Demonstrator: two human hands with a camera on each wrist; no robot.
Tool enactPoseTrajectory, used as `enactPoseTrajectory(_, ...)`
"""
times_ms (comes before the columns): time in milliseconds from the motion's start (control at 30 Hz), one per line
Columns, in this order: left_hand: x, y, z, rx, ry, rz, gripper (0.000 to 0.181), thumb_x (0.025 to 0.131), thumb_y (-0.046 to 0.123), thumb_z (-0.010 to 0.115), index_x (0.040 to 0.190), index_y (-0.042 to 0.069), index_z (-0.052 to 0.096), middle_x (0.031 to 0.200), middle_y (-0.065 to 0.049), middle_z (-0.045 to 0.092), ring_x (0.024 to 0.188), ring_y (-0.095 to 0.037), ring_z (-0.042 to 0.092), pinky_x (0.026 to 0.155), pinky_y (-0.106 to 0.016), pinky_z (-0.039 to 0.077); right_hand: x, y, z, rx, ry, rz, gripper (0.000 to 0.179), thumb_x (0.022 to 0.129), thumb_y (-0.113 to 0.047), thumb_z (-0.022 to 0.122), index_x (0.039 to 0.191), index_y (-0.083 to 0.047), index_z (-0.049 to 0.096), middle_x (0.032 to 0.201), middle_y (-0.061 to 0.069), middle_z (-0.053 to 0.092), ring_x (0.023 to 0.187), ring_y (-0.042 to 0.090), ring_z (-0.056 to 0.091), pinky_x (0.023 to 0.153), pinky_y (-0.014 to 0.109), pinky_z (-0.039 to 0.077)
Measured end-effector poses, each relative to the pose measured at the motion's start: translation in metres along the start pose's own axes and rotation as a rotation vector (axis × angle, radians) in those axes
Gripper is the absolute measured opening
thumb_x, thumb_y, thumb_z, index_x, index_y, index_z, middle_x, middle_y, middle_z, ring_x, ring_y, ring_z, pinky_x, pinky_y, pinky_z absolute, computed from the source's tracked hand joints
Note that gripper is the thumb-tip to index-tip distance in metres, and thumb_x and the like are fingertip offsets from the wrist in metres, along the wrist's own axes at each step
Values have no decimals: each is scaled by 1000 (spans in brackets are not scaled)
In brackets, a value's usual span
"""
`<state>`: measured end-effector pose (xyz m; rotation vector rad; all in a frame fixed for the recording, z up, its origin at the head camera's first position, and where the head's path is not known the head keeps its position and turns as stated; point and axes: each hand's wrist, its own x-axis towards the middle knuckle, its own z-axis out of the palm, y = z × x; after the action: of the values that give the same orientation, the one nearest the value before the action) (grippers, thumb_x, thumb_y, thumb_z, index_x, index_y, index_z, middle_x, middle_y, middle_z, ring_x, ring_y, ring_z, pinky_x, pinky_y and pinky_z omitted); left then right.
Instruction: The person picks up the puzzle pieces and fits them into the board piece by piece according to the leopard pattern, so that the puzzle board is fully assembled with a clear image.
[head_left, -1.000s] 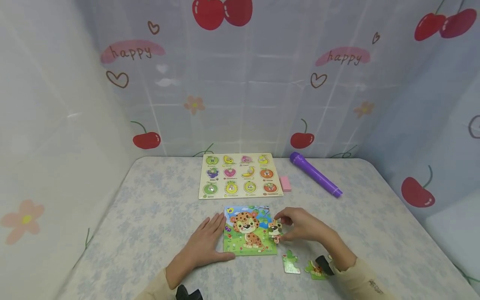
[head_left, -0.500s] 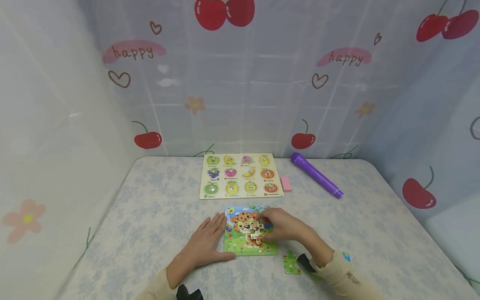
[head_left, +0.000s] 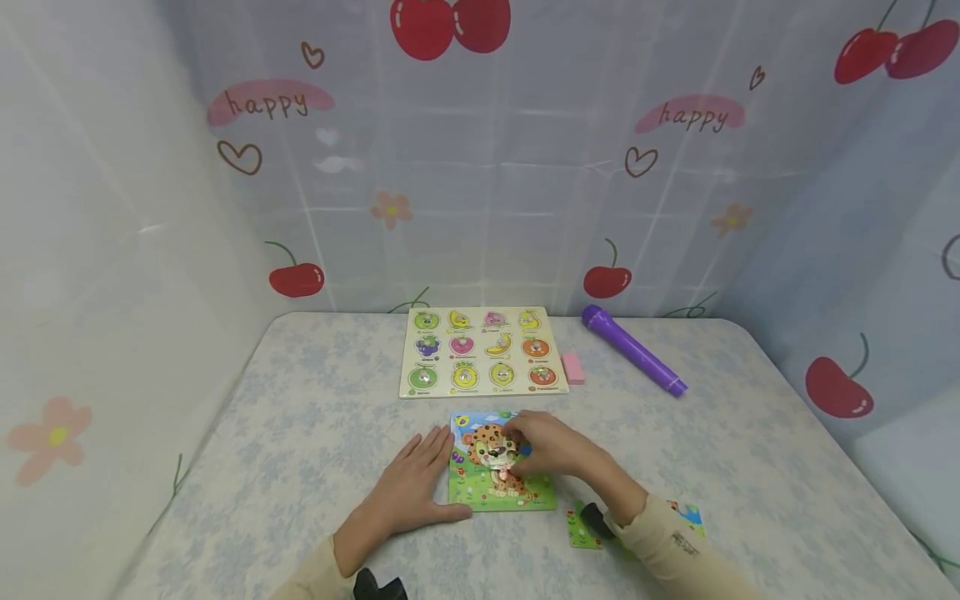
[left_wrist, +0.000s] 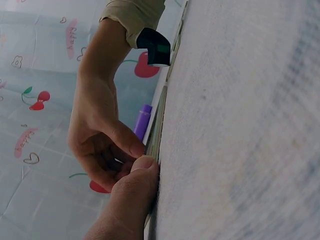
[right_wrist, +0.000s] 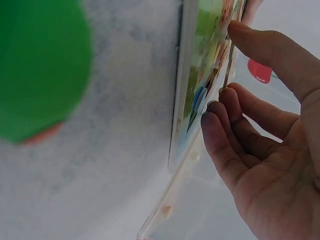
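The right hand [head_left: 553, 446] hides part of the leopard puzzle [head_left: 476, 490], its sleeve [head_left: 675, 548] some loose pieces [head_left: 580, 536]; captions [head_left: 546, 387] on the fruit board [head_left: 444, 360] are unreadably small.

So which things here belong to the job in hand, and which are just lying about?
Seemingly part of the job:
- leopard puzzle board, touched by the left hand
- puzzle piece, pinched by the right hand
- loose puzzle pieces

Seemingly just lying about:
- fruit board
- pink block
- purple microphone
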<state>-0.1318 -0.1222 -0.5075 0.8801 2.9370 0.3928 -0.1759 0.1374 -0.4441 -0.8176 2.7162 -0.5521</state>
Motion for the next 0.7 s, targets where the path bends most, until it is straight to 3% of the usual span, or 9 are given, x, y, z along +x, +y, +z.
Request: enactPoseTrajectory(700,0,1,-3,12,1,4,113,77,85,46,155,6,22,164,-8,19,152,-24,19,122,-46,21,6,-4,0,26,-42,27,50,76,-26,84,120,-8,68,98,-3,61,87,10,54,78,32,51)
